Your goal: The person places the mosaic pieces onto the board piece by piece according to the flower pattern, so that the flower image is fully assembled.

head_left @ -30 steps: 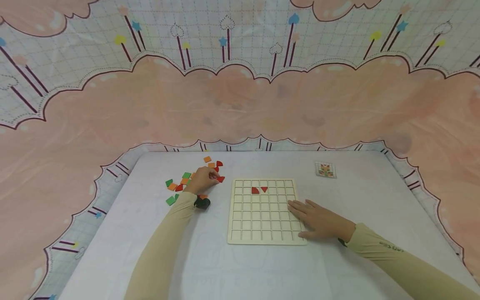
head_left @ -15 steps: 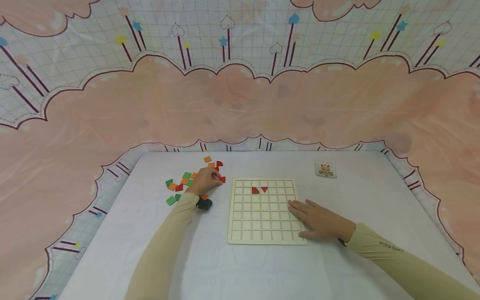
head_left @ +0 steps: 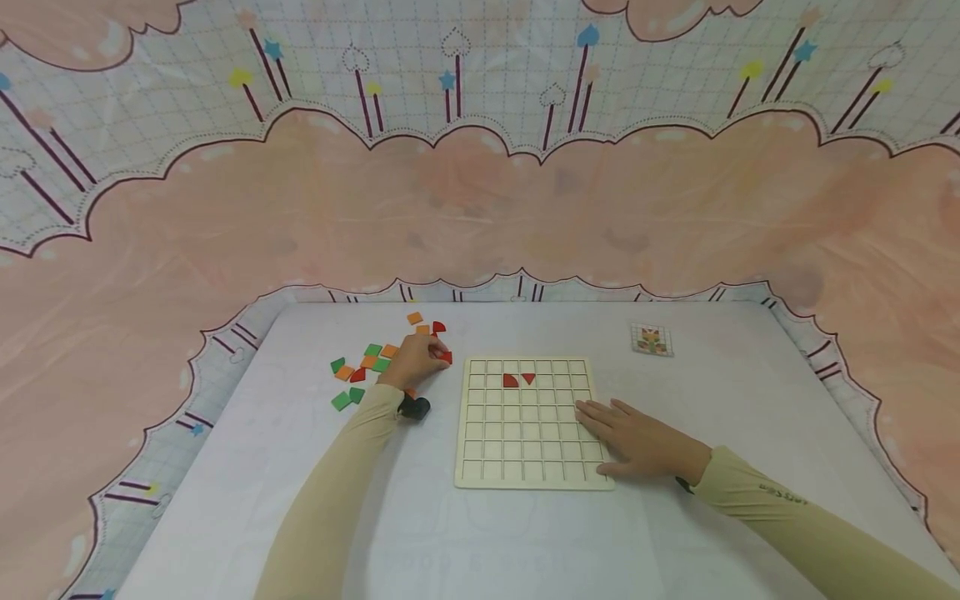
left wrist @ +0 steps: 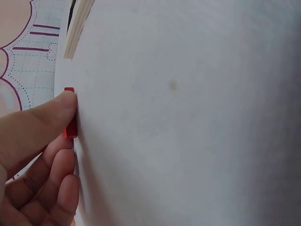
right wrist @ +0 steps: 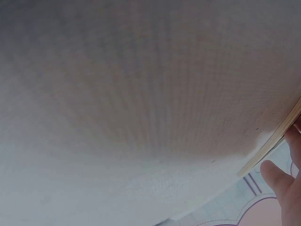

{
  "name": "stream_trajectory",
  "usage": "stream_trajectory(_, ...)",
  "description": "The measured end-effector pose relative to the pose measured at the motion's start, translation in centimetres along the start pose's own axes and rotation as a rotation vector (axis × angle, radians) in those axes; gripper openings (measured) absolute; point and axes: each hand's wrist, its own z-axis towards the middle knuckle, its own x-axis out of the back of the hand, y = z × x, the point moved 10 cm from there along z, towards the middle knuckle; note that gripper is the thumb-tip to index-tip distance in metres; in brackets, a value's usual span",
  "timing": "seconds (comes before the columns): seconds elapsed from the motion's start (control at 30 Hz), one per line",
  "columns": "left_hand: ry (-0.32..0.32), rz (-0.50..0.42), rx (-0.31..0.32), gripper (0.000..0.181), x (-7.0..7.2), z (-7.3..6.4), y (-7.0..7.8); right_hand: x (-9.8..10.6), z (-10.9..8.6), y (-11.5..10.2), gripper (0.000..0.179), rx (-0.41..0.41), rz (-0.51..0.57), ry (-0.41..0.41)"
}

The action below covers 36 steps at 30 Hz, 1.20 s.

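Left grip (head_left: 414, 360) shifted right, red tile (left wrist: 71, 129) within

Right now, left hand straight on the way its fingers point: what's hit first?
Probably the board, near its far left corner, past the red piece in the left hand; height unclear.

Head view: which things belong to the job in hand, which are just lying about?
Job, it seems:
red piece, pinched by left hand
grid board, right hand resting on its edge
red quarter-circle and red triangle on the board
loose tiles
pattern card, likely the reference

Just there:
patterned backdrop
white tabletop
black device at left wrist
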Motion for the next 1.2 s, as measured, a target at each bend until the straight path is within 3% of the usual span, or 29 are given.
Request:
stream_trajectory(0.23, 0.021, -0.023, -0.026, 0.020, 0.1, 0.0, 0.2, -0.1, 0.1, 0.1, 0.079, -0.008, 0.025, -0.003)
stream_trajectory(0.6, 0.047, -0.038, 0.019, 0.020, 0.0, -0.4, 0.4, 0.2, -0.1, -0.1, 0.078, 0.015, 0.020, 0.021)
stream_trajectory(1.0, 0.093, -0.004, 0.008, 0.020, 0.5, -1.1, 0.9, 0.0, 0.1, 0.2, 0.079, -0.005, 0.004, 0.001)
stream_trajectory(1.2, 0.076, -0.007, 0.024, 0.020, 0.3, -0.9, 0.8, -0.2, 0.1, 0.3, 0.079, -0.009, 0.006, -0.002)
